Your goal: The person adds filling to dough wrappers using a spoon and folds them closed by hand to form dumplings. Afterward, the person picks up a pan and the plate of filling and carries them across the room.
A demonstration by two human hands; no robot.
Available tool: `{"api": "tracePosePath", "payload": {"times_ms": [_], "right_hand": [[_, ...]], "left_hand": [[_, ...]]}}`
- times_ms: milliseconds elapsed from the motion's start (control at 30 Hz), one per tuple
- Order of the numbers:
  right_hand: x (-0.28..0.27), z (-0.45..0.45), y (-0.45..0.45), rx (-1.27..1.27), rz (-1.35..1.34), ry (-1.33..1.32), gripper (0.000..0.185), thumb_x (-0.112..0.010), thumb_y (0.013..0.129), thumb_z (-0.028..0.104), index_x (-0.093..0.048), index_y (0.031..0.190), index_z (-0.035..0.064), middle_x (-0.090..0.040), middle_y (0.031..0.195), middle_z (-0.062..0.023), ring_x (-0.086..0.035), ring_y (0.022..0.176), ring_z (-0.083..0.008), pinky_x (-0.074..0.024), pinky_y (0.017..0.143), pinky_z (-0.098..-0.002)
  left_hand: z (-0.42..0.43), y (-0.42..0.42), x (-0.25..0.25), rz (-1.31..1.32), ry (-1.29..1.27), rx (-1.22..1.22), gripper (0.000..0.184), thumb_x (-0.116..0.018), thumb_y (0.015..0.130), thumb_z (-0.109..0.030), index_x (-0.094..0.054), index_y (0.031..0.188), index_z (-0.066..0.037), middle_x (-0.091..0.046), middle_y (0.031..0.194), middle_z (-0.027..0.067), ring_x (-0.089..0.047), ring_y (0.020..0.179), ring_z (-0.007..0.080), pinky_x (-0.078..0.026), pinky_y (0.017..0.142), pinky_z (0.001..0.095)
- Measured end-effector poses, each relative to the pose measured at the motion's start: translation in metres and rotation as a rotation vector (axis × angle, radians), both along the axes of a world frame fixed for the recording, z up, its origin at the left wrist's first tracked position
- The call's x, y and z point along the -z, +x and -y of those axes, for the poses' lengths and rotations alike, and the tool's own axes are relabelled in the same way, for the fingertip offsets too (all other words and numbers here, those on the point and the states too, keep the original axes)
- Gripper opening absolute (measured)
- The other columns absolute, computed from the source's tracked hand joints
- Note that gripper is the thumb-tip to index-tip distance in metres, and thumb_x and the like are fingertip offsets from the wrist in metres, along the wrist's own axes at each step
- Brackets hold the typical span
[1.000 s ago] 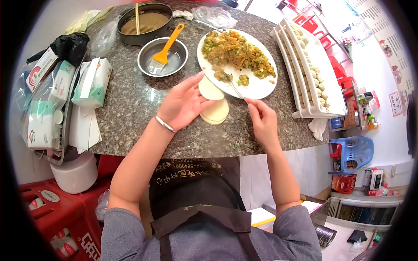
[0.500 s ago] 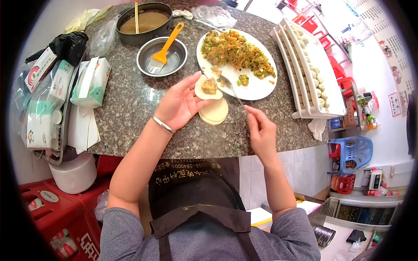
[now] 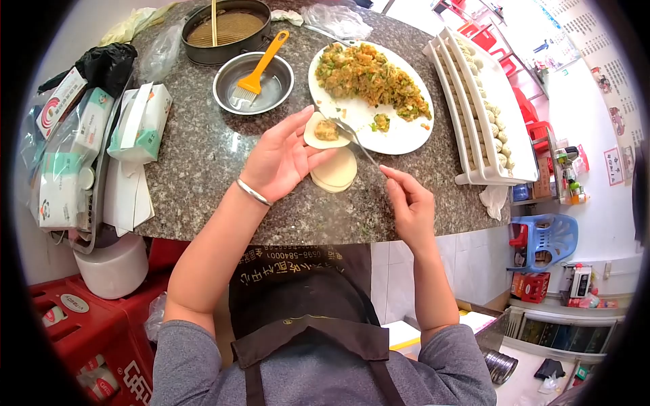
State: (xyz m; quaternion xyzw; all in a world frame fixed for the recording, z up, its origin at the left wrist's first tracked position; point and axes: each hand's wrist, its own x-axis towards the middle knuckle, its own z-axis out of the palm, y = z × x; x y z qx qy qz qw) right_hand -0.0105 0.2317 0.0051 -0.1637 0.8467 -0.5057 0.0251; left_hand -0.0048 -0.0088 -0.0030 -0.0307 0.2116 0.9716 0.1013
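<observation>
On the left hand [image 3: 281, 162], fingers outstretched, lies a dough wrapper [image 3: 312, 140], filling [image 3: 327, 130] already on it but its edge unfolded: pale, round, smooth under that lumpy dab. The right hand [image 3: 412, 203] pinches a metal spoon [image 3: 366, 153]. Below the left fingers I see stacked wrappers [image 3: 335, 172]; beyond, a plate [image 3: 408, 145] heaped with more filling.

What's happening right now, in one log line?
left hand: dough round, mix on top | right hand: metal utensil, tip near mix | plate: heaped mix

Speckled counter [image 3: 338, 220] observed, red crates [image 3: 128, 331] below its front-left edge, blue chair [image 3: 562, 237] and white wall [image 3: 602, 216] beyond its right edge.
</observation>
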Motion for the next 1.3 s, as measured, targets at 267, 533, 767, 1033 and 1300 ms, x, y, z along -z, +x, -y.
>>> {"api": "tracePosePath", "payload": {"times_ms": [267,533,767,1033,1300], "right_hand": [[0.008,-0.003,0.013,0.138,-0.068,0.059,0.023,-0.053,0.092,0.008,-0.064,0.111,0.0010,-0.055,0.065,0.0002,-0.041,0.054,-0.0044,-0.0334,0.049,-0.0230],[0.005,0.006,0.013,0.142,-0.069,0.065,0.022,-0.052,0.093,0.008,-0.063,0.111,-0.0003,-0.051,0.066,0.0018,-0.039,0.056,-0.0035,-0.0319,0.050,-0.0219],[0.005,0.012,0.010,0.142,0.050,-0.076,0.024,-0.052,0.093,0.009,-0.064,0.112,0.0001,-0.057,0.070,0.0017,-0.041,0.059,-0.0034,-0.0348,0.052,-0.0215],[0.016,-0.004,-0.012,0.172,-0.046,0.028,0.023,-0.053,0.093,0.009,-0.065,0.111,0.0013,-0.053,0.063,0.0018,-0.040,0.055,-0.0035,-0.0324,0.049,-0.0230],[-0.001,0.012,0.015,0.057,-0.016,0.000,0.023,-0.054,0.092,0.007,-0.065,0.111,0.0006,-0.057,0.069,0.0011,-0.043,0.058,-0.0031,-0.0355,0.051,-0.0209]], "left_hand": [[-0.003,0.002,0.003,-0.041,-0.126,0.025,0.052,-0.046,0.097,-0.032,-0.037,0.134,0.004,-0.050,0.131,0.0190,-0.052,0.120,0.0326,-0.043,0.102,0.0437],[-0.005,0.004,0.001,-0.024,-0.129,0.044,0.053,-0.047,0.096,-0.032,-0.037,0.134,0.003,-0.050,0.131,0.0176,-0.051,0.121,0.0321,-0.042,0.102,0.0445],[-0.003,0.004,0.004,-0.018,-0.092,0.045,0.052,-0.050,0.096,-0.031,-0.038,0.133,0.003,-0.051,0.130,0.0170,-0.052,0.120,0.0312,-0.043,0.101,0.0444],[-0.003,0.004,0.003,-0.002,-0.056,0.052,0.040,-0.053,0.094,-0.026,-0.046,0.126,-0.002,-0.056,0.122,0.0128,-0.058,0.112,0.0244,-0.048,0.095,0.0380],[-0.005,0.003,0.002,-0.027,-0.099,0.043,0.050,-0.047,0.097,-0.030,-0.038,0.132,0.004,-0.050,0.130,0.0180,-0.051,0.120,0.0303,-0.043,0.102,0.0422]]}}
